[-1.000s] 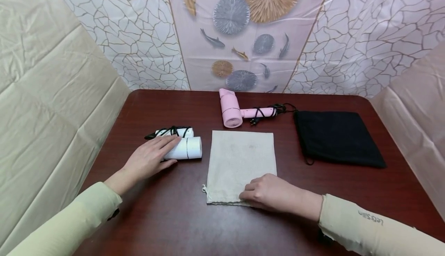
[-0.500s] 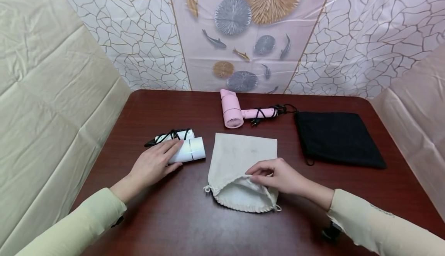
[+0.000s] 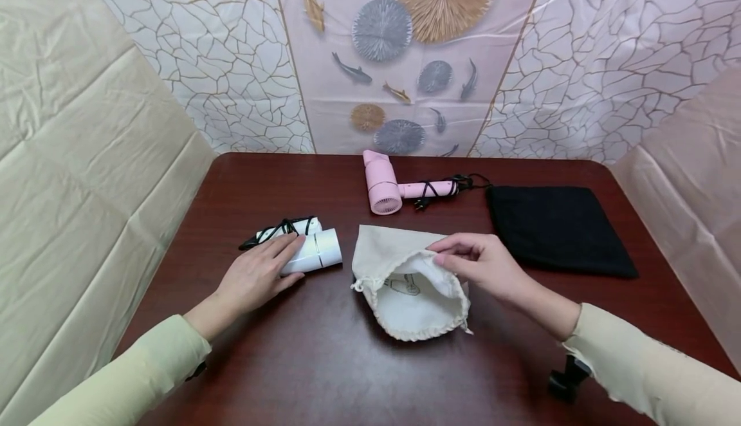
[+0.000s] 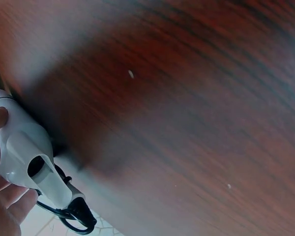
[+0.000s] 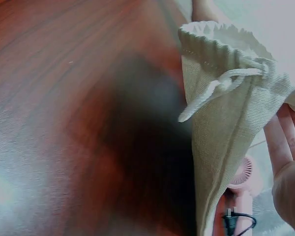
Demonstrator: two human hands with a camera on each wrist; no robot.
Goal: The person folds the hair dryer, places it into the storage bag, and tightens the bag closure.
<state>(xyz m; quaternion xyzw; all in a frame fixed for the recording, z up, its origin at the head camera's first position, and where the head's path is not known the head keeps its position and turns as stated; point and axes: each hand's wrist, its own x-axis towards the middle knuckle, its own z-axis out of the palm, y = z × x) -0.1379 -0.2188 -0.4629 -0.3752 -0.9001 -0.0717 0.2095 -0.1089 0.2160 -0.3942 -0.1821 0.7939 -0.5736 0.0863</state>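
A white folded hair dryer with a black cord lies at the table's left; my left hand rests on it, fingers laid over its body, thumb against its near side. A beige drawstring bag lies in the middle, its mouth gaping toward me. My right hand pinches the upper rim of that mouth and holds it lifted. In the right wrist view the bag's gathered rim and drawstring hang beside the fingers.
A pink hair dryer with a wrapped black cord lies at the back centre. A flat black pouch lies at the right. Draped cloth walls close in the dark wooden table on three sides.
My right hand has lifted the bag's upper rim and drawn it away from me, opening the mouth wide. The left hand has stayed on the white dryer.
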